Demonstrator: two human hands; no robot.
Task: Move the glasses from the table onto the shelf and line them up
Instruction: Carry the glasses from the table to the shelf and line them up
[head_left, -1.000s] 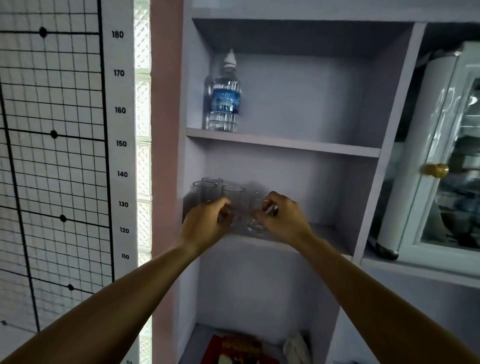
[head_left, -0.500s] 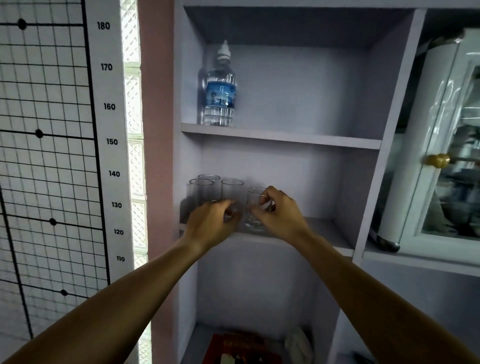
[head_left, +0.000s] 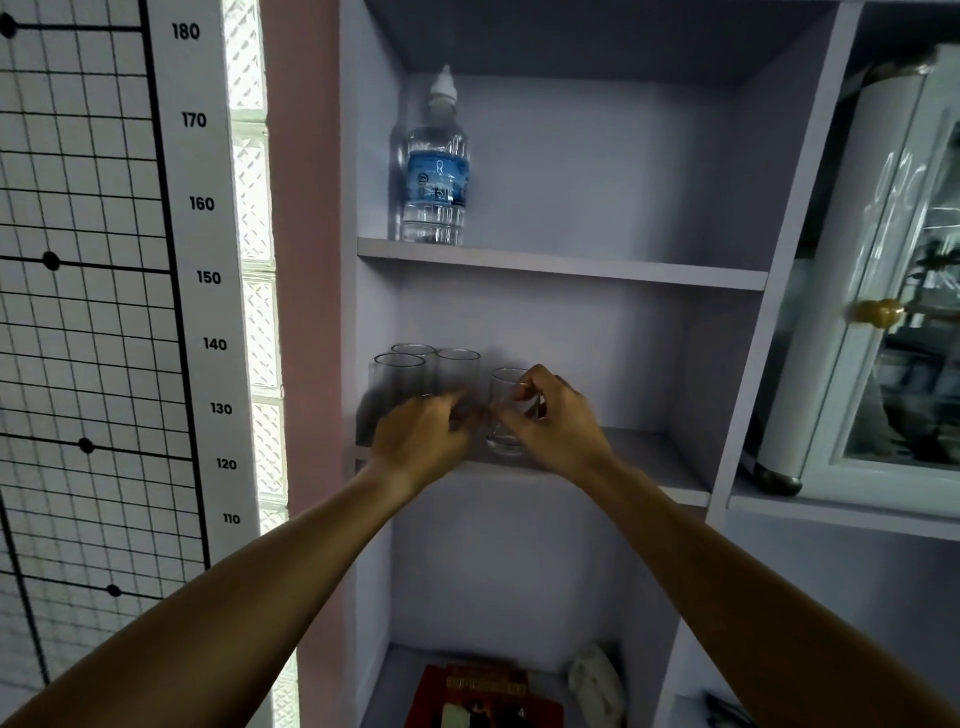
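Several clear glasses stand at the left of the middle shelf (head_left: 649, 457). Two are at the far left, one behind (head_left: 413, 353) and one in front (head_left: 399, 379). A middle glass (head_left: 458, 371) stands beside them. My left hand (head_left: 421, 439) curls around the lower part of that middle glass and hides its base. My right hand (head_left: 550, 423) grips the right glass (head_left: 506, 415), thumb in front and fingers over the rim. The right glass rests on the shelf near the front edge, close to the middle glass.
A water bottle (head_left: 436, 171) stands on the upper shelf. The right half of the middle shelf is bare. Below lie a red box (head_left: 483, 696) and a white cloth (head_left: 595, 680). A glass-door cabinet with a brass knob (head_left: 878, 312) is on the right, a height chart (head_left: 197, 260) on the left.
Both hands stay on the same two glasses. The view has drifted slightly; the glasses show no clear movement on the shelf.
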